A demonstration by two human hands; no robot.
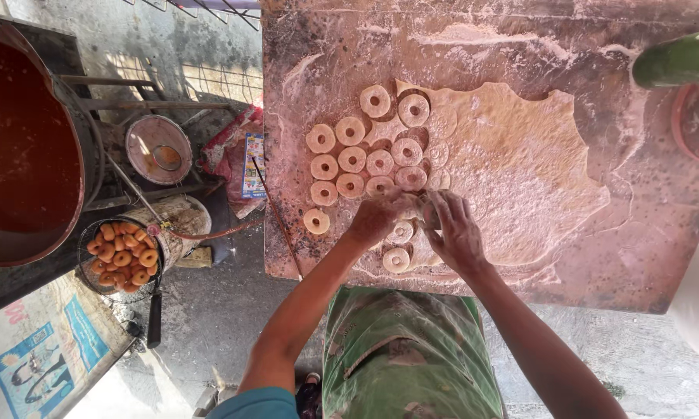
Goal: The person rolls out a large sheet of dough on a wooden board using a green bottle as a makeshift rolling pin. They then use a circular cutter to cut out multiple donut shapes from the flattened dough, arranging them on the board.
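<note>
**Both hands meet at the near edge of the dough sheet**

Down on the floured bench (629,256), the left hand (377,219) and the right hand (454,231) come together over the near-left edge of the rolled dough sheet (520,167). Between them sits a small round cutter or dough piece (425,211); which one it is, the fingers hide. The left hand curls over it from the left, fingers bunched. The right hand closes in from the right, fingertips pinching at the same spot. Both are equally near, touching it or just beside it.

Just under the hands lie two cut rings: one ring (401,231) at the left hand's knuckles, another ring (396,259) closer to the bench's near edge. The main batch of dough rings (351,161) lies in rows beyond and to the left of the hands. The uncut sheet spreads away to the right and beyond.

Off the bench, far left, a wire basket of fried rings (121,254) sits beside a big pan of oil (20,147).
</note>
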